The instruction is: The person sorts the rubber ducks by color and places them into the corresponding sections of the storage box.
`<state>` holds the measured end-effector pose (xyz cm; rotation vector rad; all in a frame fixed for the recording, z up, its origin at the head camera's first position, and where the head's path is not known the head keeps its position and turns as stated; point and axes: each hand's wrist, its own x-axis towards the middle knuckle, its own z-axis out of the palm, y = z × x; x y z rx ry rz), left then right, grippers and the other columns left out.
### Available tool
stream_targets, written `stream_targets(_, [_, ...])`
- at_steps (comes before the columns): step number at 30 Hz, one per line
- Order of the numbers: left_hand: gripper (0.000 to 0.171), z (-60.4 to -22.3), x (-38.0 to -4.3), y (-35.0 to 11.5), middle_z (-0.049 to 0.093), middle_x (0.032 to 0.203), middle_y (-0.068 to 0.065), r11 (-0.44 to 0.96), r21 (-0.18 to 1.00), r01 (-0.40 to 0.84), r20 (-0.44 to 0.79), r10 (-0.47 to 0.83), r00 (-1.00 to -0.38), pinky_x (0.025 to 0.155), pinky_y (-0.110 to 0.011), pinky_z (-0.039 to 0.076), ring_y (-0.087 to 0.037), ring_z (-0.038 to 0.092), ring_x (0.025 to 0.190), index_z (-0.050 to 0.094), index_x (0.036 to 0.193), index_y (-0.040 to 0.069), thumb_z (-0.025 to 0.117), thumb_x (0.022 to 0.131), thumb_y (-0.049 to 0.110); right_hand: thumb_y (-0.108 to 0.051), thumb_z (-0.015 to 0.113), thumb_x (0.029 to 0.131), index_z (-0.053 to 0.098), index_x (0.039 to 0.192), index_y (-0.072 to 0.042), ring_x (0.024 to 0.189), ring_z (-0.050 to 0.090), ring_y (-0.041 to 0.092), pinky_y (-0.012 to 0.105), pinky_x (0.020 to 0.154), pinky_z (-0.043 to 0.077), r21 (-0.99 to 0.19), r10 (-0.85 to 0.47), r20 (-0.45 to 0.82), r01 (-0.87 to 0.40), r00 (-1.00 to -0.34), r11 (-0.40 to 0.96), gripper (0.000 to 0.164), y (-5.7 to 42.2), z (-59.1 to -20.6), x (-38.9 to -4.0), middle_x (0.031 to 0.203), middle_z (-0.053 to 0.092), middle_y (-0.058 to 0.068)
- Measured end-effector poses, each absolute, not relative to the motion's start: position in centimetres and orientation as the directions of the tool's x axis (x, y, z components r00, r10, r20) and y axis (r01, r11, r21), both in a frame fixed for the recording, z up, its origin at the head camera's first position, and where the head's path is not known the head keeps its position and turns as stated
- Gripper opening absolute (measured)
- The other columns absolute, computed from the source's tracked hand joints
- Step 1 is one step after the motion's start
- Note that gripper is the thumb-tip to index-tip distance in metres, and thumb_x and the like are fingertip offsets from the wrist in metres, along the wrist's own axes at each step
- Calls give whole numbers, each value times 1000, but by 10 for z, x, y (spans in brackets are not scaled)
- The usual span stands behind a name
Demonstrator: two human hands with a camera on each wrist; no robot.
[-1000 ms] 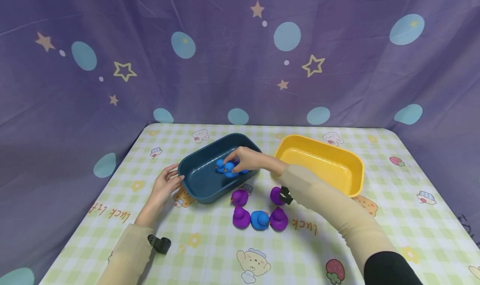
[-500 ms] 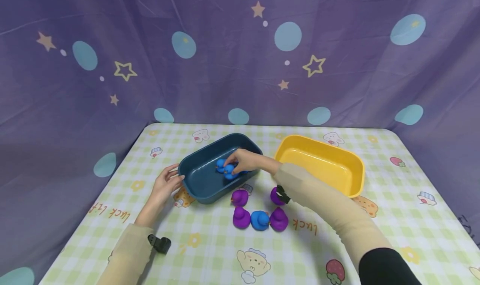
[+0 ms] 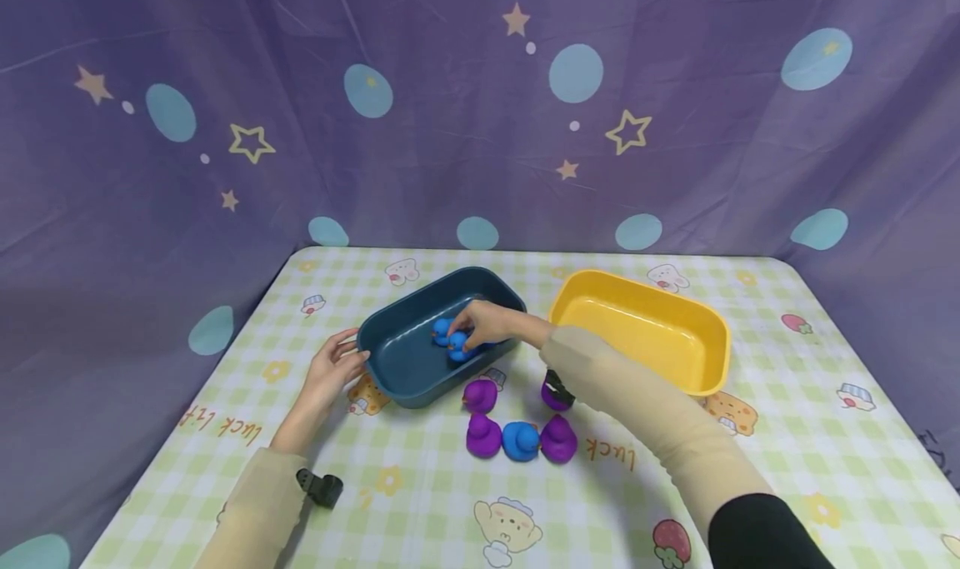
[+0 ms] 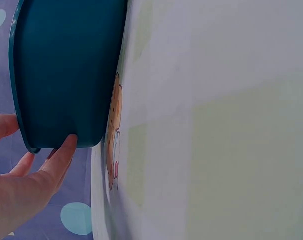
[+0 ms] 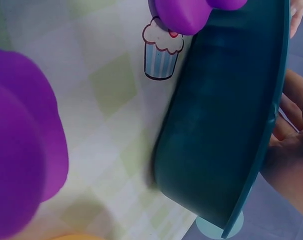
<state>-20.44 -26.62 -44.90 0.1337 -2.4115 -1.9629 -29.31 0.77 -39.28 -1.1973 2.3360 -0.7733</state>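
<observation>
My right hand (image 3: 486, 322) reaches over the near side of the dark teal bin (image 3: 405, 386) and pinches a blue rubber duck (image 3: 458, 350), low inside it. Just behind that duck sits another blue duck (image 3: 442, 330). In the right wrist view the bin's side wall (image 5: 216, 115) hides the fingertips of the right hand (image 5: 291, 150) and the duck. My left hand (image 3: 330, 369) touches the bin's left end, fingers fairly straight along the outside. Its fingertips (image 4: 70, 141) rest against that end in the left wrist view.
In front of the bin stand purple ducks (image 3: 479, 396), (image 3: 483, 436), (image 3: 558, 439) and a blue duck (image 3: 521, 441). Another purple duck (image 3: 553, 394) is partly covered by the right wrist's camera. A yellow bin (image 3: 716, 336) stands at the right, behind the right forearm.
My right hand has lowered slightly toward the near side of the bin with the blue duck in its fingers. The left hand and the bin have stayed put.
</observation>
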Motion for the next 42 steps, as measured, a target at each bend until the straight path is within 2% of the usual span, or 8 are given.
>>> stream_targets(5, [58, -442, -201, -264, 37, 130, -20, 203, 976, -74, -59, -81, -995, 83, -25, 47, -13, 55, 98, 30, 135, 7, 57, 86, 19, -1, 67, 73, 64, 103, 1, 106, 54, 21, 20, 90, 42, -647, -823, -111, -588, -558, 486, 30, 7, -395, -294, 107, 62, 11])
stream_targets(14, [64, -477, -218, -279, 40, 128, -17, 193, 981, -21, -2, -95, -995, 76, -20, 49, -7, 55, 93, 34, 133, 13, 64, 80, 34, 2, 66, 73, 64, 103, 2, 106, 54, 20, 20, 90, 42, -629, -821, -123, -596, -557, 499, 30, 4, -399, -294, 107, 62, 13])
stream_targets(20, [68, -477, -220, -279, 40, 128, -15, 184, 983, -25, -8, -91, -996, 75, -19, 49, -7, 55, 93, 33, 133, 13, 65, 78, 36, 3, 66, 72, 63, 102, 6, 107, 54, 25, 23, 91, 42, -639, -815, -108, -589, -569, 496, 30, 4, -399, -293, 107, 61, 17])
stream_targets(26, [66, -474, -218, -278, 40, 128, -16, 184, 983, -24, -7, -92, -996, 75, -19, 49, -6, 56, 92, 33, 133, 12, 64, 80, 34, 0, 67, 72, 65, 102, 0, 106, 54, 22, 28, 91, 43, -614, -819, -121, -606, -562, 506, 30, 2, -406, -299, 106, 62, 13])
stream_targets(31, [68, -475, -219, -279, 39, 128, -16, 181, 983, -22, -6, -90, -996, 75, -18, 49, -7, 56, 92, 33, 134, 12, 65, 78, 36, -12, 71, 70, 67, 100, -9, 100, 57, 13, 23, 85, 46, -613, -864, -55, -666, -501, 426, 31, -3, -471, -350, 102, 65, 3])
stream_targets(33, [69, -476, -220, -279, 39, 128, -17, 179, 984, -23, -7, -89, -996, 75, -18, 49, -7, 56, 92, 33, 134, 12, 65, 78, 36, -12, 74, 69, 67, 99, -10, 99, 57, 11, 20, 83, 46, -644, -858, -94, -627, -505, 439, 31, -6, -481, -362, 101, 65, 1])
stream_targets(38, [68, -478, -221, -279, 40, 128, -16, 173, 985, -25, -9, -96, -995, 75, -18, 49, -7, 56, 91, 33, 133, 13, 65, 78, 35, -1, 69, 72, 65, 102, -1, 104, 56, 17, 23, 89, 43, -633, -805, -158, -567, -572, 527, 30, -2, -418, -310, 105, 63, 9])
stream_targets(42, [66, -479, -221, -280, 41, 127, -15, 171, 985, -25, -7, -102, -995, 74, -18, 49, -6, 56, 92, 34, 133, 13, 65, 79, 34, 1, 67, 73, 63, 103, 4, 104, 55, 21, 22, 89, 43, -613, -803, -123, -592, -583, 523, 31, 1, -401, -292, 106, 62, 14])
